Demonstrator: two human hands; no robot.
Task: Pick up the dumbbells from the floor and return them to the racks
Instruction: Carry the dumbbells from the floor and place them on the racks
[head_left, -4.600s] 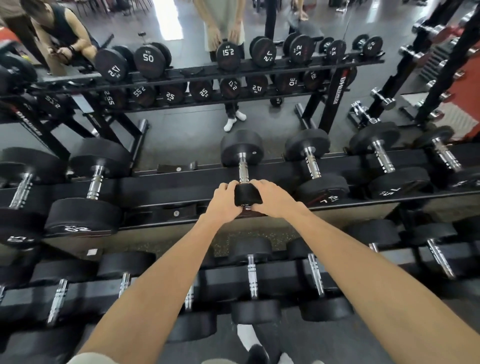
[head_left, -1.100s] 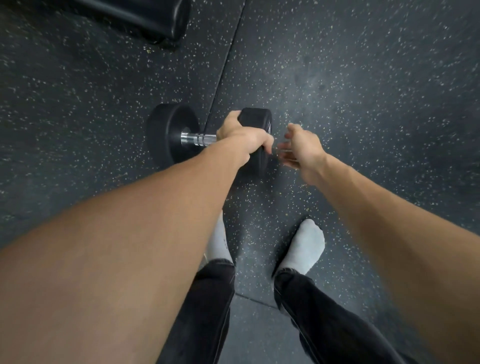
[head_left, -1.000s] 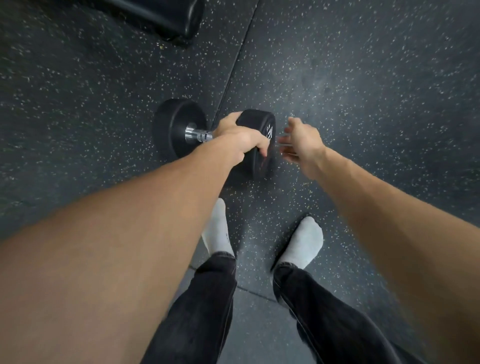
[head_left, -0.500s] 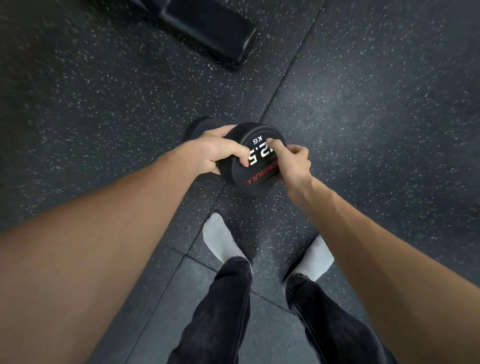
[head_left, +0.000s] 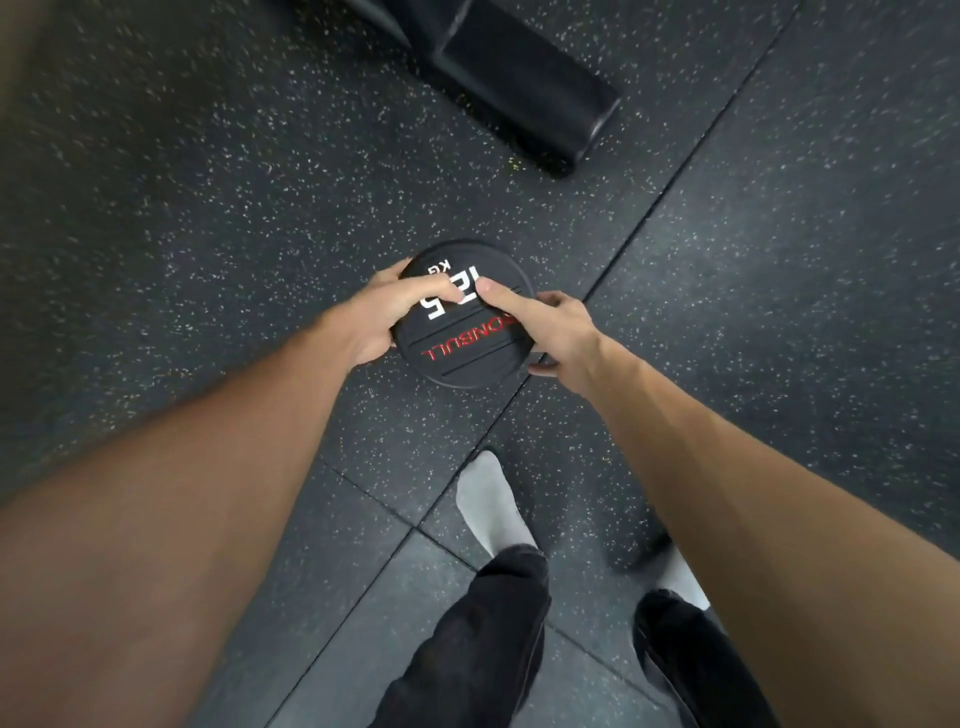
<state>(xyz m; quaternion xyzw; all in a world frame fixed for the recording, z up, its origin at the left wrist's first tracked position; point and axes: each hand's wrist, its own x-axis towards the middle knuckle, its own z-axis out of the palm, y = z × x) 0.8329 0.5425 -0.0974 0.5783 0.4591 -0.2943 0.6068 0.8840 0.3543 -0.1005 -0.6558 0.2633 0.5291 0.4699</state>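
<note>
A black dumbbell (head_left: 467, 343) is held on end above the speckled rubber floor, its round end face turned up at me with white weight digits and red lettering. My left hand (head_left: 382, 312) grips the left rim of that head, thumb across the face. My right hand (head_left: 550, 325) grips the right rim, forefinger laid over the digits. The handle and the lower head are hidden beneath the top head. No rack is in view.
A black padded bench end (head_left: 524, 88) lies on the floor ahead, above the dumbbell. My two feet in white socks (head_left: 491, 506) and dark trousers stand below the hands. Floor tile seams (head_left: 675, 166) run diagonally.
The dumbbell lay on its side on the floor a second ago with my left hand on it. Both hands now hold it, tipped upright and raised, end face toward me.
</note>
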